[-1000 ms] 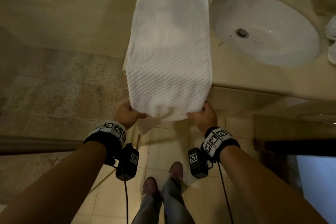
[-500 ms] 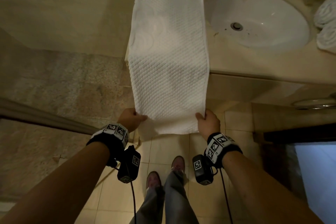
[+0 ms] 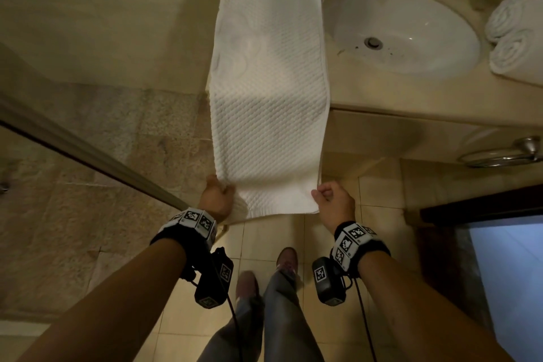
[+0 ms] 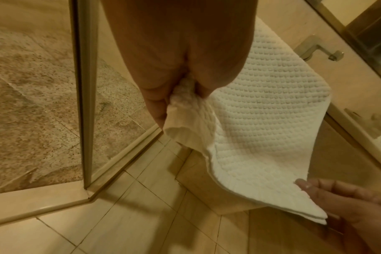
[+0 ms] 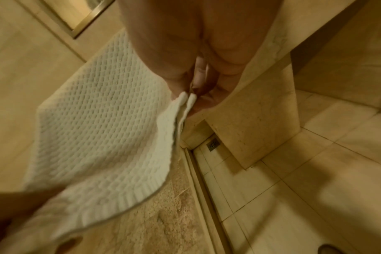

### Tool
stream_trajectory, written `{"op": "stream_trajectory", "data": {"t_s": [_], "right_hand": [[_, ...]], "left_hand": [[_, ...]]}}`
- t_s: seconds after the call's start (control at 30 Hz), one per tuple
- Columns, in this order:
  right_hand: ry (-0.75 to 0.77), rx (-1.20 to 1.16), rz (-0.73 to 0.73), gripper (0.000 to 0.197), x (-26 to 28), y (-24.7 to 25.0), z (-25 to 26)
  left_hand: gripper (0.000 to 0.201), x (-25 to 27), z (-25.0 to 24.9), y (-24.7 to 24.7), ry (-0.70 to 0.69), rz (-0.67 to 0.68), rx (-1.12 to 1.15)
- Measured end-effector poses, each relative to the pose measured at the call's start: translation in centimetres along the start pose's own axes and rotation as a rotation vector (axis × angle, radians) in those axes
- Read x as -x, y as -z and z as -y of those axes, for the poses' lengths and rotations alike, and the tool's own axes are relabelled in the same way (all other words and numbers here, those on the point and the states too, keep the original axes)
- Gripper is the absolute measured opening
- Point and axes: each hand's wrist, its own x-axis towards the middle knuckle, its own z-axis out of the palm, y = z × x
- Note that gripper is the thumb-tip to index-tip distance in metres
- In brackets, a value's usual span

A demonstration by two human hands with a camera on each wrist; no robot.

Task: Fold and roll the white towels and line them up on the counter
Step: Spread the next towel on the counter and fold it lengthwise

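A long white waffle-weave towel [image 3: 269, 91], folded into a narrow strip, lies on the beige counter [image 3: 367, 97] left of the sink and hangs over its front edge toward me. My left hand [image 3: 218, 197] grips the near left corner, bunched between fingers and thumb [image 4: 180, 96]. My right hand [image 3: 333, 200] pinches the near right corner, the layered edge [image 5: 185, 103] showing between thumb and fingers. Two rolled white towels [image 3: 514, 35] lie on the counter at the far right.
A white oval sink [image 3: 405, 29] is set into the counter right of the towel. A glass shower door with a metal frame [image 3: 97, 153] stands at my left. A metal towel ring [image 3: 505, 153] hangs under the counter's right side. My feet [image 3: 264, 273] stand on the tiled floor.
Both hands have drawn the towel's near end toward me and lower, so more of it hangs off the counter's edge. The view has shifted and the rolled towels at right now show.
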Motion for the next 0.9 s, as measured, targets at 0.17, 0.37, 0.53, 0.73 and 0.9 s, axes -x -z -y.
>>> {"op": "stream_trajectory", "data": {"t_s": [0.17,0.37,0.53,0.73,0.9], "right_hand": [[-0.004,0.035,-0.035,0.006,0.4,0.5,0.1],[0.073,0.018,0.021,0.014,1.5,1.5,0.4],[-0.017,0.027,0.218,0.056,0.9,2.8,0.6],[-0.017,-0.023,0.282,0.058,1.4,3.5,0.7],[-0.023,-0.183,0.289,0.024,1.9,4.0,1.9]], "left_hand": [[0.048,0.1,0.4,0.7,-0.020,-0.002,-0.002],[0.047,1.1,0.8,3.0,-0.127,-0.032,0.183],[0.027,1.2,1.0,4.5,-0.129,0.073,0.137],[0.043,2.5,0.3,4.6,0.077,0.141,0.517],[0.038,3.3,0.4,5.3,0.072,0.211,0.661]]}}
